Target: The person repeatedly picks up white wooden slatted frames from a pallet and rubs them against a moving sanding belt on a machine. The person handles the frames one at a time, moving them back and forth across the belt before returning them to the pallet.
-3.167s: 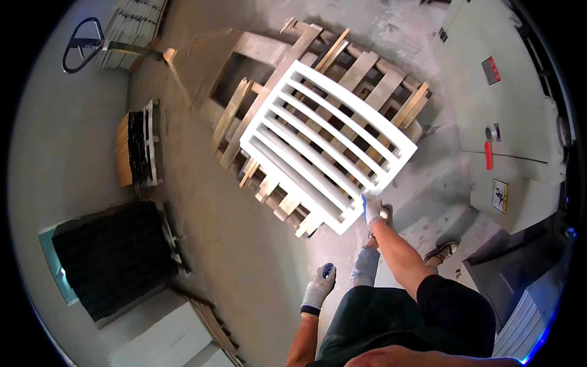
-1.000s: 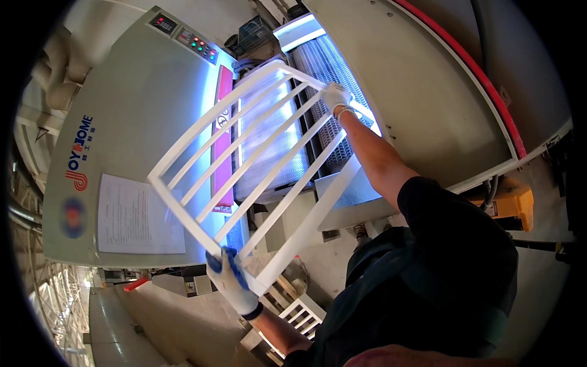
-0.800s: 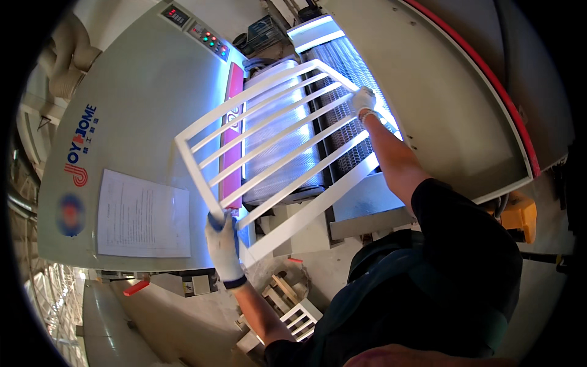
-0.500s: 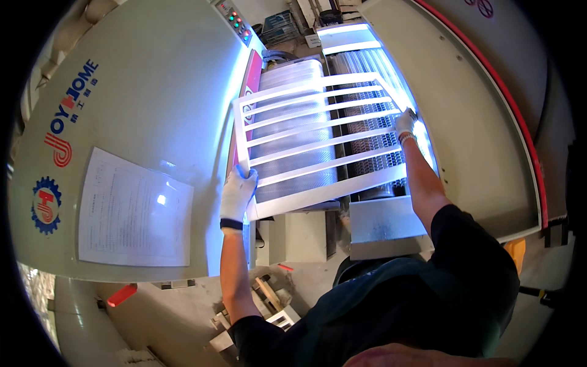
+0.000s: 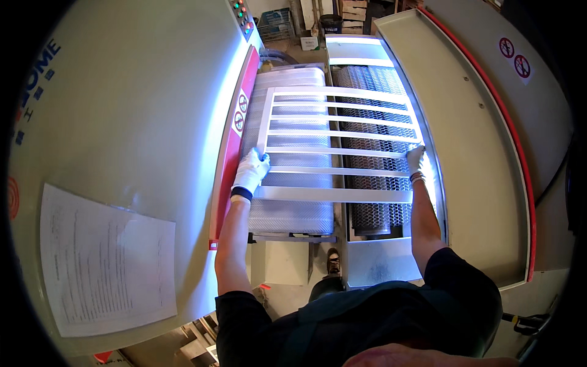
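Observation:
A white slatted frame (image 5: 342, 195), with several parallel crossbars, lies nearly level across two conveyor beds. My left hand (image 5: 251, 171), in a white glove with a dark wristband, grips its left side rail. At the opposite rail my gloved right hand (image 5: 416, 160) is closed on the edge, its fingertips partly hidden. Beneath the frame's left part runs a pale textured belt (image 5: 287, 219); under its right part is a dark mesh belt (image 5: 382, 219). Whether the frame rests on them or hovers just above, I cannot tell.
A large beige machine housing (image 5: 153, 122) with a red edge strip (image 5: 227, 168) and a taped paper sheet (image 5: 110, 263) stands left. A red-rimmed beige cover (image 5: 483, 165) flanks the right. Behind are a black bucket (image 5: 331, 24) and a wire basket (image 5: 275, 25).
The frame has turned from tilted, right side farther away, to nearly square with the beds. My right hand has come nearer with its rail. The view has shifted too.

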The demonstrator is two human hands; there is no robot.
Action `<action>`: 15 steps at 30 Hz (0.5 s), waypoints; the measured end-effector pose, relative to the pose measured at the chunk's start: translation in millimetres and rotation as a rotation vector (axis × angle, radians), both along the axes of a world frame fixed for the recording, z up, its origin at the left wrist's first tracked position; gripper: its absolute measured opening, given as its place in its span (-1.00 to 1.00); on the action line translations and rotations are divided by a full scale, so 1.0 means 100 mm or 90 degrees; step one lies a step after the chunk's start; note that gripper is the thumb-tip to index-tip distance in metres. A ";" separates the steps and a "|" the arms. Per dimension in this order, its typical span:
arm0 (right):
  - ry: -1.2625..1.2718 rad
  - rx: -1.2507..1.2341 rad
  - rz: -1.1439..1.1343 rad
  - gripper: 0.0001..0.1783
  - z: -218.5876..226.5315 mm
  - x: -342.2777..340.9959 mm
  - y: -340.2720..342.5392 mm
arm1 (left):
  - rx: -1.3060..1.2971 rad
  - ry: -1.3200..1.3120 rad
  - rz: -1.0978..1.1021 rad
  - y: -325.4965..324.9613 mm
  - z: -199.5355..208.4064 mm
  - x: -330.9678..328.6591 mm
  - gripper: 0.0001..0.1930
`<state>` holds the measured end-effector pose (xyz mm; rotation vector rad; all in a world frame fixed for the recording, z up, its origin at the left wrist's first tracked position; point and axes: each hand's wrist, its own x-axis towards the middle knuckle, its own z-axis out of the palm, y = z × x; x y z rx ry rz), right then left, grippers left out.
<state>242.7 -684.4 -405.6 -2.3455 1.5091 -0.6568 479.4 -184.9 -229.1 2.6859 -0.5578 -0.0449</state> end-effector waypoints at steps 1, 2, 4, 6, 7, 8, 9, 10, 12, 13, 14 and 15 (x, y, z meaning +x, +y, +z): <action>0.005 0.018 0.023 -0.61 0.05 -0.03 -0.06 | -0.022 -0.009 -0.011 -0.09 -0.08 0.03 -0.60; 0.023 0.035 0.059 -0.60 0.10 -0.04 -0.02 | -0.038 -0.011 -0.022 -0.17 -0.17 0.02 -0.60; 0.071 0.044 0.170 -0.50 0.38 0.10 0.55 | -0.002 0.087 0.016 -0.19 -0.14 -0.03 -0.52; 0.079 -0.050 0.271 -0.30 0.83 0.21 1.18 | 0.029 0.064 -0.004 -0.20 -0.17 -0.02 -0.54; 0.050 0.035 0.349 -0.21 1.10 0.21 1.51 | 0.046 0.057 -0.009 -0.17 -0.20 -0.02 -0.55; 0.019 0.117 0.420 -0.11 1.35 0.17 1.78 | 0.061 0.057 -0.014 -0.15 -0.24 0.03 -0.55; -0.043 0.167 0.476 -0.07 1.27 0.10 1.94 | 0.075 0.051 -0.029 -0.22 -0.23 0.07 -0.55; -0.110 0.218 0.538 -0.02 1.16 0.06 2.09 | 0.103 0.022 -0.049 -0.26 -0.22 0.09 -0.55; 0.083 0.093 0.608 0.05 1.28 0.03 2.49 | 0.167 -0.029 -0.055 -0.13 -0.26 0.08 -0.56; 0.206 -0.024 0.621 0.04 1.42 -0.02 2.67 | 0.130 0.034 -0.003 -0.04 -0.36 0.15 -0.64; 0.234 -0.059 0.632 -0.02 1.39 -0.08 2.70 | 0.102 -0.157 -0.034 -0.03 -0.37 0.04 -0.58; 0.227 -0.089 0.647 -0.07 1.35 -0.17 2.73 | 0.109 -0.262 -0.042 -0.06 -0.24 -0.16 -0.56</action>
